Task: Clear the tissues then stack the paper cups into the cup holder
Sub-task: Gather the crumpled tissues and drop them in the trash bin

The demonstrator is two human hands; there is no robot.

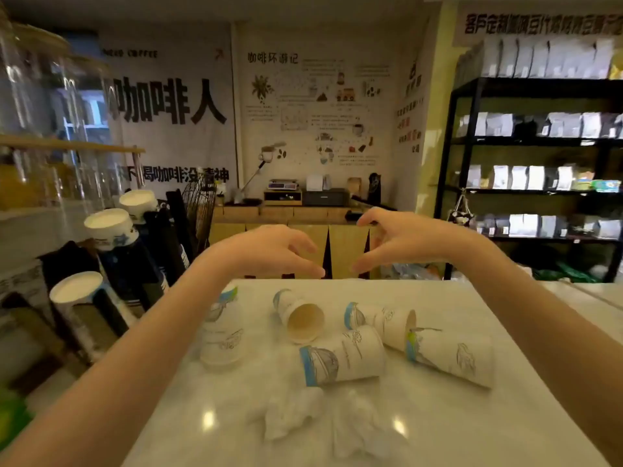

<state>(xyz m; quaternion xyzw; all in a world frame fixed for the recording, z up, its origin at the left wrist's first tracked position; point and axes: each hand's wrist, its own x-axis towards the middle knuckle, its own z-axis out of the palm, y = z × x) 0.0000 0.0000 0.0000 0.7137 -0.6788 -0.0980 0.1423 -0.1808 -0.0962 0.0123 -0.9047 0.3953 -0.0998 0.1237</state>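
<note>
Several white paper cups with blue rims lie on the pale counter. One cup stands upside down at the left; another lies with its mouth toward me; others lie on their sides. Two crumpled white tissues rest near the front edge. My left hand and my right hand hover above the counter's far edge, fingers spread and curled toward each other, holding nothing. The cup holder stands at the left with stacks of inverted cups in slanted tubes.
A black shelf rack with bagged goods fills the right. A wooden counter with a scale and printer stands behind, against a wall with posters. Clear containers sit on a shelf at the upper left.
</note>
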